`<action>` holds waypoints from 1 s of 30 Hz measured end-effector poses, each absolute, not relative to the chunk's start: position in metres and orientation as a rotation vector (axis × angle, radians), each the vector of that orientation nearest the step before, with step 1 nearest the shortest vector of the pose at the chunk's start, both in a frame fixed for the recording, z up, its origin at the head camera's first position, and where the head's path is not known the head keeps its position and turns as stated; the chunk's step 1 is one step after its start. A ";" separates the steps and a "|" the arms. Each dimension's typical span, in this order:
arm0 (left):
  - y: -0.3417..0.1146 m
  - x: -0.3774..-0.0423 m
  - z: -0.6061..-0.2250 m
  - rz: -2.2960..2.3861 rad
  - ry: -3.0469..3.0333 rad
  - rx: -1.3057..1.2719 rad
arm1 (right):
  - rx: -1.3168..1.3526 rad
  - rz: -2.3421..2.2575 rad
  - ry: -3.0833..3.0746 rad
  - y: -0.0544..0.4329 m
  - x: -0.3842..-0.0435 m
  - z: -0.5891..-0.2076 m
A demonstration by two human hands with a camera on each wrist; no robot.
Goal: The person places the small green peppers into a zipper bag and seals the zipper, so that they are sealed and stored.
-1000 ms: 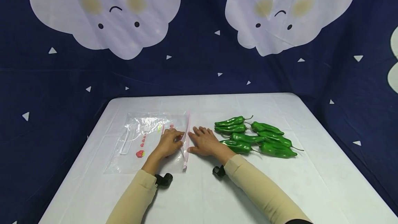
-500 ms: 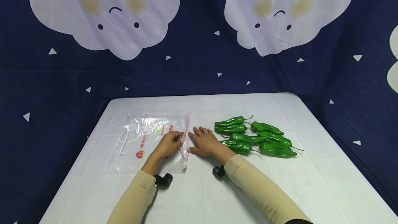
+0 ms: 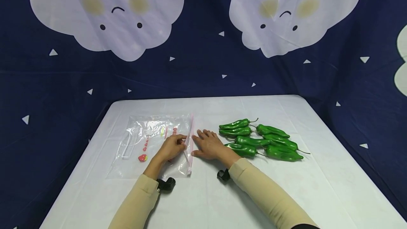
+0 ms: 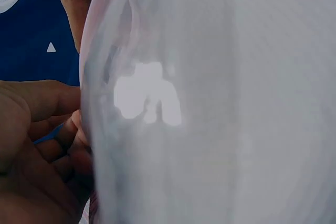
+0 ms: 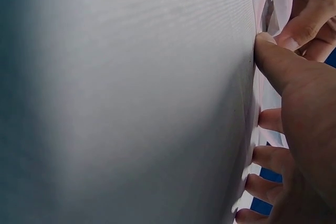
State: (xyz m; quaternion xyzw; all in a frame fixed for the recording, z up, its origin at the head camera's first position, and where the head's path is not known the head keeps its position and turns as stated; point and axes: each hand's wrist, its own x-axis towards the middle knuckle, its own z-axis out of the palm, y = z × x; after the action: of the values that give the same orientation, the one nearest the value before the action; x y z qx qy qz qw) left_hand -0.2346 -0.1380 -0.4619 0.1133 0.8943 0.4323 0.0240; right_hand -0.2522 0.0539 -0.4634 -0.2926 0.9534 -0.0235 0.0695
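A clear plastic zip bag (image 3: 119, 167) with a pink zip edge (image 3: 191, 124) and small red prints lies flat on the white table. My left hand (image 3: 170, 148) is over the bag's mouth end, its thumb and index finger pinching the top film beside the pink strip. Part of that film stands raised there. Up close in the left wrist view, the curled fingers of the left hand (image 4: 44, 145) meet the film. Fingers spread, my right hand (image 3: 210, 146) rests at the pink edge; the right wrist view shows its thumb (image 5: 273, 59) pressing down there.
Several green peppers (image 3: 252, 141) with stems lie in a cluster right of my right hand, close to its wrist. The white table (image 3: 203, 200) ends in front of a dark blue cloth backdrop (image 3: 203, 80) with printed clouds.
My left hand has dipped slightly, its fingers keeping their pinch on the film. The right hand and the peppers stay put.
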 end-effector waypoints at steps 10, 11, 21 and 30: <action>-0.136 -0.238 -0.464 1.432 2.669 0.213 | -0.873 -0.073 2.870 0.054 -0.252 -0.462; -0.136 -0.238 -0.464 1.442 2.655 0.205 | -0.873 -0.074 2.870 0.054 -0.252 -0.462; -0.135 -0.236 -0.461 1.556 2.595 0.147 | -0.892 -0.067 2.876 0.054 -0.252 -0.464; -0.136 -0.234 -0.458 1.640 2.552 0.111 | -0.912 -0.070 2.875 0.055 -0.251 -0.463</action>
State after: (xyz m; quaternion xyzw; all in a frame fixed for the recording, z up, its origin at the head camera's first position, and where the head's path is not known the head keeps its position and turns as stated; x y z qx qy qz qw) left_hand -0.2342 -0.1359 -0.4581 0.0364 0.8395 0.5395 0.0532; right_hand -0.2508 0.0550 -0.4626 -0.3017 0.9511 -0.0232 0.0625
